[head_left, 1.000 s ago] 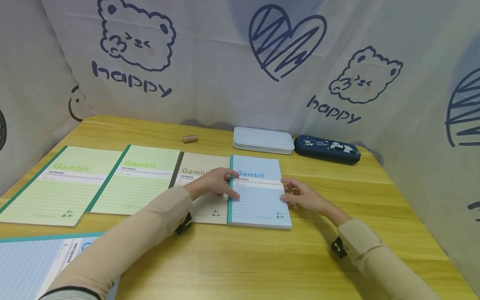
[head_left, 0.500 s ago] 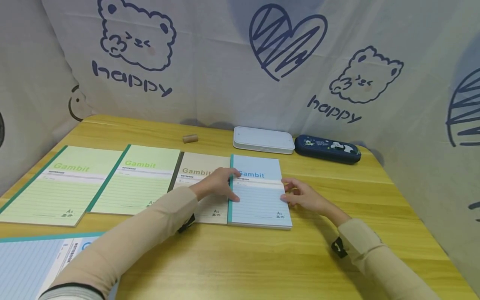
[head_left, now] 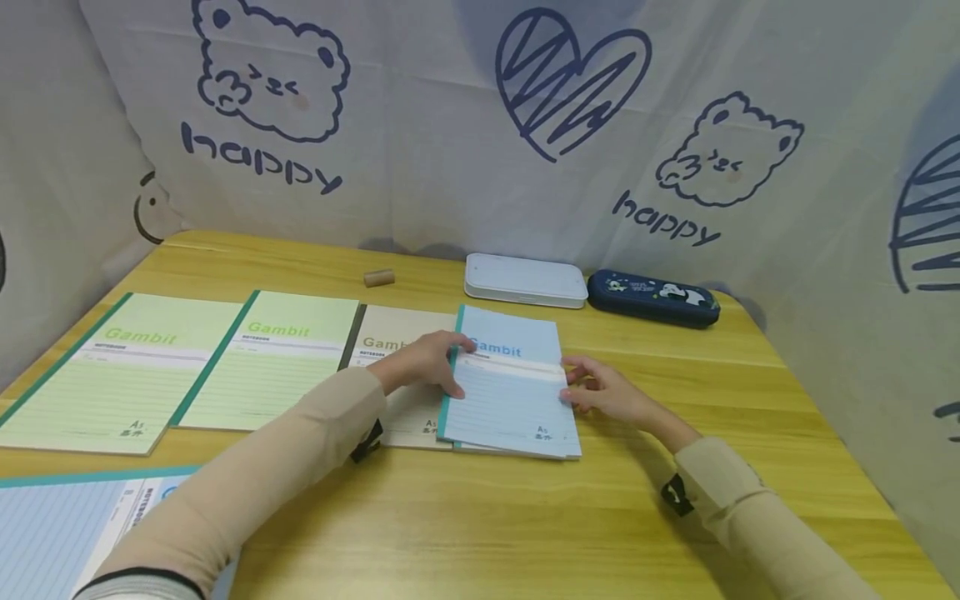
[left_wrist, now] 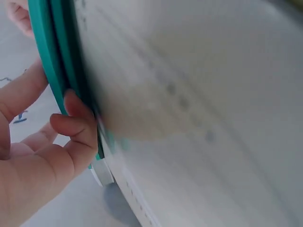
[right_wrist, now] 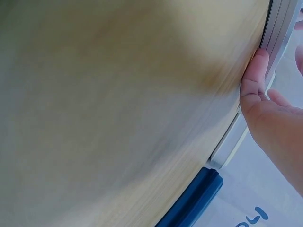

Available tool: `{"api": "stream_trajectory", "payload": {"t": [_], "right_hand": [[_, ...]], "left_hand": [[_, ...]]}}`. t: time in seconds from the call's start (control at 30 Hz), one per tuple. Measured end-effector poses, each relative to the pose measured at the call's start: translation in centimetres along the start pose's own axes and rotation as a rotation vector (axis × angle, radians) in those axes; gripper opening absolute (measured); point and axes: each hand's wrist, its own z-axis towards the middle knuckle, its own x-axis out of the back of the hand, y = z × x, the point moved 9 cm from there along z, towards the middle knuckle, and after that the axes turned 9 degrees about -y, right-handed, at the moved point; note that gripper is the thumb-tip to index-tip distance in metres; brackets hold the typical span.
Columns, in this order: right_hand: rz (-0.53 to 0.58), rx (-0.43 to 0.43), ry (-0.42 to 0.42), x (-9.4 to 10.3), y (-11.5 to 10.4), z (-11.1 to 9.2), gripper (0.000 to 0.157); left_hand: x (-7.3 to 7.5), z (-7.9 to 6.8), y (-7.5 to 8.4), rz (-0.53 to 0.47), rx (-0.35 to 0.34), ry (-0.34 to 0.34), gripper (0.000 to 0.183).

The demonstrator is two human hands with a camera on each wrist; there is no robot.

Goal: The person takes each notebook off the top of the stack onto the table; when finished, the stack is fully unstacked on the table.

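Left grip (head_left: 426, 363) holds blue notebook (head_left: 513, 400) by spine edge (head_left: 444, 418); table (head_left: 750, 400) spreads rightward.

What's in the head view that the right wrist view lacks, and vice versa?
Head only: the far-left green notebook, the second green notebook, the brown notebook, the small brown cylinder, and the printed cover of the top blue notebook.

Right wrist only: a close side-on look at the stack's layered edge, by the thumb.

Both: the right hand, white case, dark blue case, tabletop, and pale backdrop with lettering.
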Motion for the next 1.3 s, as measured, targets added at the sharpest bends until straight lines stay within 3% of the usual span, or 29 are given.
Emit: {"api": "stream_trajectory", "payload": {"t": [0.3,0.47,0.6,0.73,0.87,1.0,1.17,1.3], "right_hand": [[-0.002,0.002,0.003,-0.1,0.1,0.1,0.056],[-0.004,-0.006,0.005,-0.1,0.1,0.0,0.056],[-0.006,-0.01,0.007,0.0,0.1,0.0,0.057],[-0.012,-0.013,0.007,0.0,0.1,0.0,0.057],[-0.013,-0.019,0.005,0.0,0.1,0.0,0.057],[-0.013,-0.022,0.005,0.0,0.1,0.0,0.057],[-0.01,-0.034,0.011,0.0,0.1,0.0,0.056],[-0.007,-0.027,0.009,-0.1,0.0,0.0,0.056]], "left_hand": [[0.5,-1.4,-0.5,-0.221,-0.038,-0.11,0.068],[0.2,-2.4,-0.5,-0.477,-0.054,-0.216,0.068],[0.2,-3.5,0.1,-0.593,-0.11,-0.292,0.065],[0.4,-4.5,0.5,-0.601,-0.187,-0.344,0.064],[0.3,-5.5,0.2,-0.594,-0.214,-0.363,0.064],[0.6,-6.2,-0.2,-0.588,-0.225,-0.327,0.063],[1.5,-7.1,0.2,-0.477,-0.288,-0.243,0.059],[1.7,-8.1,0.7,-0.436,-0.335,-0.254,0.059]]}}
